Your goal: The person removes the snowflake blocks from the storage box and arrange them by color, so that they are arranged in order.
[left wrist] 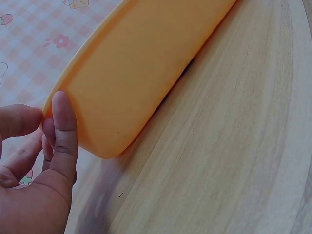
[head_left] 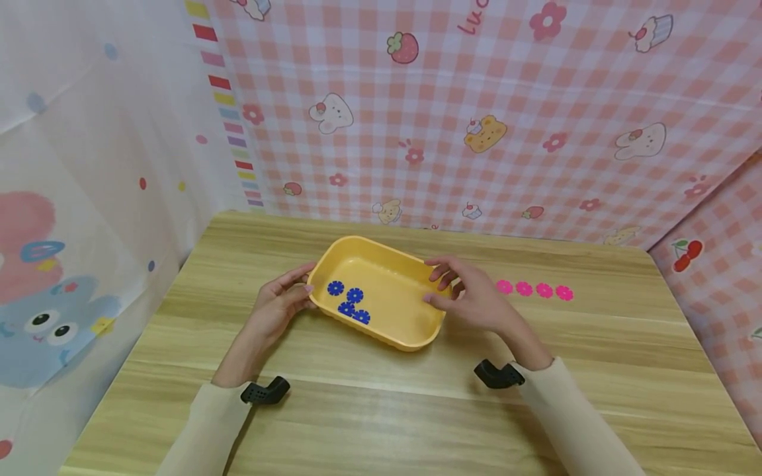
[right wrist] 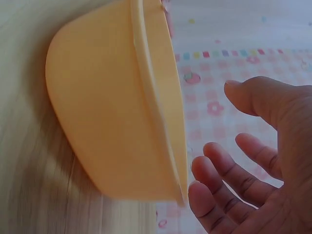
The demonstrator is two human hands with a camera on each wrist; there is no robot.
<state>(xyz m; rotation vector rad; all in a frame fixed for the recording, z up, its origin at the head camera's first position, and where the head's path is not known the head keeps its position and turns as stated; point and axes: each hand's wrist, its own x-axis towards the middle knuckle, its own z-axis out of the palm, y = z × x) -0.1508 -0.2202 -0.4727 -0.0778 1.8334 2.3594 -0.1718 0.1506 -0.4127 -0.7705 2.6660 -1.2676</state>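
A yellow plastic tray (head_left: 399,291) lies at a slant on the wooden table, its right end nearer to me. Inside it, toward the left, are several dark blue notched discs (head_left: 354,295); two of them overlap. My left hand (head_left: 275,309) pinches the tray's left rim between thumb and fingers, and the left wrist view shows the tray's outer wall (left wrist: 126,83) beside the thumb. Over the right end hovers my right hand (head_left: 479,299), its fingers spread and loosely bent. In the right wrist view those fingers (right wrist: 243,180) stand apart from the tray's rim.
Several pink notched discs (head_left: 544,291) lie in a row on the table (head_left: 381,403), right of the tray. A pink checked cloth (head_left: 381,152) hangs behind the table, and a white patterned cloth (head_left: 107,165) hangs on the left. Both wrists carry black mounts.
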